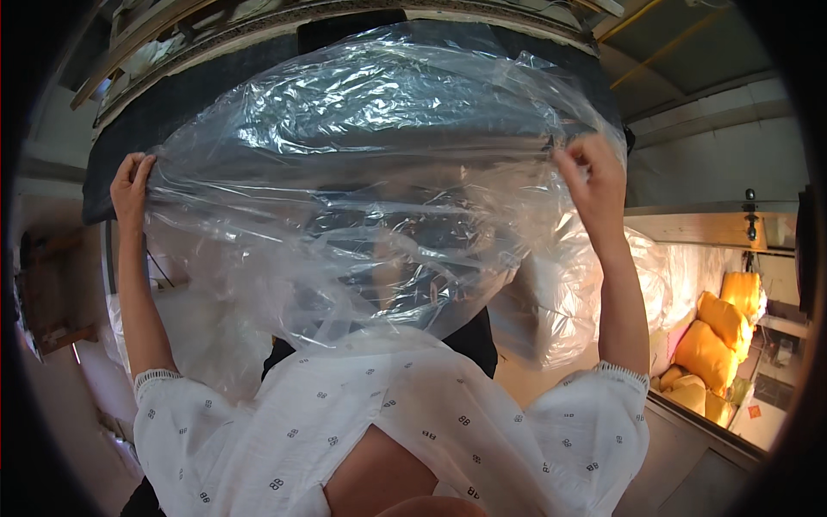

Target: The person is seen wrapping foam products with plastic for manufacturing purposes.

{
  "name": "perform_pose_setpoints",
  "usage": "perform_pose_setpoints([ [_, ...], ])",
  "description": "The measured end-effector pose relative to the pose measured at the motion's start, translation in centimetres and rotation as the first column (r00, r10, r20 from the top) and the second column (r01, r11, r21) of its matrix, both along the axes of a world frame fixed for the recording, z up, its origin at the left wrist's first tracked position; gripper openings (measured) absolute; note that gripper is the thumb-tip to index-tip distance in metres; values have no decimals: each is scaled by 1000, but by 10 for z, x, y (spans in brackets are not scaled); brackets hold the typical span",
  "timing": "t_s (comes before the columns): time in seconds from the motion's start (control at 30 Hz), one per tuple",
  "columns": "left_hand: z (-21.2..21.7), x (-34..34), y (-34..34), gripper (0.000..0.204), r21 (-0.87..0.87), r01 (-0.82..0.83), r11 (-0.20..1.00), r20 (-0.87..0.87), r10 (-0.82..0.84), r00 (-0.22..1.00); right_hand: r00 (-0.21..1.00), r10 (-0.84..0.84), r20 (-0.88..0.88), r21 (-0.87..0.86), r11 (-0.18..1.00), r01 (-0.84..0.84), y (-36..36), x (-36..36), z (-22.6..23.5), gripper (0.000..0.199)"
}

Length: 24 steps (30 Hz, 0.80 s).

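Observation:
A large sheet of clear, crinkled plastic film [362,108] spreads across the dark-covered table and hangs down over my lap. At its left edge my left hand [131,185] is closed, pinching the film between thumb and fingers. Folds run taut from that grip toward the right. My right hand [596,181] is raised at the film's right side, its fingers curled toward the thumb in a slightly blurred pinch at the film. By those fingertips shows a small dark spot [551,144], too small to name.
Dark cloth [129,164] covers the tabletop beneath the film. A black flat object [349,30] lies at the far edge. More clear plastic [568,310] is bunched on the right, below a wooden board [698,228]. Yellow sacks [711,336] are piled at the far right.

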<state>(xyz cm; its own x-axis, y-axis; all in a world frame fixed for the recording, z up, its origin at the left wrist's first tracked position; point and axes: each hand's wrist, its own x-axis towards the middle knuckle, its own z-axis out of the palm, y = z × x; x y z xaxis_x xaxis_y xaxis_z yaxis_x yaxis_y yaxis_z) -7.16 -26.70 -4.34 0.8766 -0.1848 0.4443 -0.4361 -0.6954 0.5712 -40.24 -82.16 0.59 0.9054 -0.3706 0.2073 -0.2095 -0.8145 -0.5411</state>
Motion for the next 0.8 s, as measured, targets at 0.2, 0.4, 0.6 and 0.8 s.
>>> perform_pose_setpoints([
  [0.2,-9,8,-19,20,-47,-81,996,-5,81,997,947,91,309,-458,886,64,-33,74,12,26],
  [0.4,-15,6,-17,18,-35,-99,994,67,101,993,978,205,43,-133,971,-198,-44,94,7,27],
  [0.6,-20,12,-12,18,-60,-74,995,50,77,996,979,119,168,571,797,-195,-20,85,23,14],
  [0.8,-22,18,-7,17,-90,-50,995,37,54,998,977,76,201,915,343,-215,-6,68,34,15],
])
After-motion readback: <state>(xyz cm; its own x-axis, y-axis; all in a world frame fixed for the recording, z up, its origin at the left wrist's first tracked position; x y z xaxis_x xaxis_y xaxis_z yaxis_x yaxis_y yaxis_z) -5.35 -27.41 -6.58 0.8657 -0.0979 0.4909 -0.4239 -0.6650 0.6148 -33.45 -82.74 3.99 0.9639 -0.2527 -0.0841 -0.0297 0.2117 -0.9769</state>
